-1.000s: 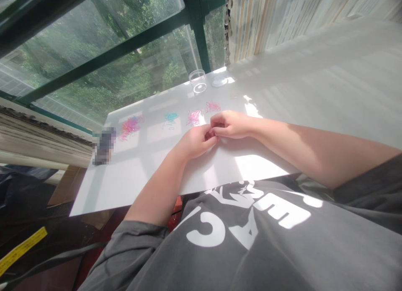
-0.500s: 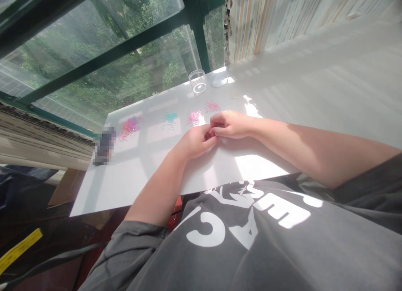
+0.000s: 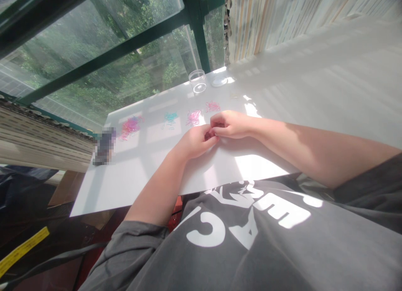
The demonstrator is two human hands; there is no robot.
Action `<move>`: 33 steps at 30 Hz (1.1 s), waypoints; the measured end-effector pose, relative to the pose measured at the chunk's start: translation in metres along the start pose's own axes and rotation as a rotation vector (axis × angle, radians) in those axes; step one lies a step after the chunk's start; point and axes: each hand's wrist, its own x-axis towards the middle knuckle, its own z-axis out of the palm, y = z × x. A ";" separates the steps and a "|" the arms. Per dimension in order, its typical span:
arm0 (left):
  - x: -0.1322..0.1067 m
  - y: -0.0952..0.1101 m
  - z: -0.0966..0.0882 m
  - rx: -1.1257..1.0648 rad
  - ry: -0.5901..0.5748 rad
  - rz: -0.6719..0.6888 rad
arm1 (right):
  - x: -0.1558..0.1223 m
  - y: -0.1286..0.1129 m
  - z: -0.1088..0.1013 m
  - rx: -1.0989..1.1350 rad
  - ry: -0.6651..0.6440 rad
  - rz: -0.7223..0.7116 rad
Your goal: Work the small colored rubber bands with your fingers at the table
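Note:
My left hand and my right hand meet over the white tabletop, fingertips touching. Both have their fingers curled into a pinch. Whatever lies between them is too small or too hidden to make out. Just beyond my fingers are a pile of pink thin bands and a smaller pink pile, which look like little rubber bands. Left of these lies a turquoise pile. Farther left is a bigger mixed pile, mostly pink with some orange and purple.
A clear round jar stands at the table's far edge, with a clear lid-like disc beside it. A pixelated dark object sits on the left edge. Behind is a green-framed window. A yellow strip shows low on the left.
Both hands hold the same place and pinch. The yellow strip at the lower left has shifted slightly to the right. The piles and jar have not moved.

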 end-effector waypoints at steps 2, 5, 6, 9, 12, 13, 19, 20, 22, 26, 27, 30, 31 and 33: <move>0.000 0.000 0.000 0.000 -0.002 -0.001 | 0.000 0.000 0.000 -0.001 0.001 -0.002; 0.000 0.000 0.000 -0.001 -0.002 -0.002 | 0.000 0.001 0.001 -0.003 0.012 -0.002; 0.000 0.000 -0.001 -0.001 -0.002 -0.002 | 0.000 0.001 0.001 -0.002 0.012 0.000; -0.001 0.001 -0.001 0.001 -0.004 -0.004 | 0.001 0.002 0.001 0.004 0.005 0.006; -0.001 0.002 -0.001 -0.002 -0.002 -0.005 | 0.001 0.002 0.001 0.007 0.004 0.008; -0.001 0.002 -0.001 -0.004 -0.001 -0.006 | 0.001 0.002 0.001 0.007 0.004 0.010; -0.001 0.002 -0.001 0.002 0.001 -0.011 | 0.000 0.000 0.000 0.004 0.002 0.009; -0.001 0.002 -0.001 0.003 0.003 -0.010 | 0.000 0.000 0.000 0.003 0.001 0.007; -0.001 0.001 0.000 0.000 0.005 -0.007 | 0.000 0.000 -0.001 0.005 -0.001 0.006; -0.001 0.000 0.000 -0.006 0.001 -0.008 | 0.000 0.000 0.000 0.013 -0.005 0.005; -0.001 0.000 0.000 -0.006 -0.002 -0.007 | 0.000 0.000 0.000 0.012 -0.003 0.005; 0.000 0.000 0.000 -0.004 -0.005 0.000 | 0.000 0.001 0.000 0.008 -0.001 0.002; 0.000 0.000 0.000 -0.003 -0.005 0.000 | 0.000 0.001 0.000 0.008 -0.001 0.003; 0.000 0.000 0.000 0.000 -0.006 -0.002 | 0.000 0.002 0.000 0.010 -0.002 0.005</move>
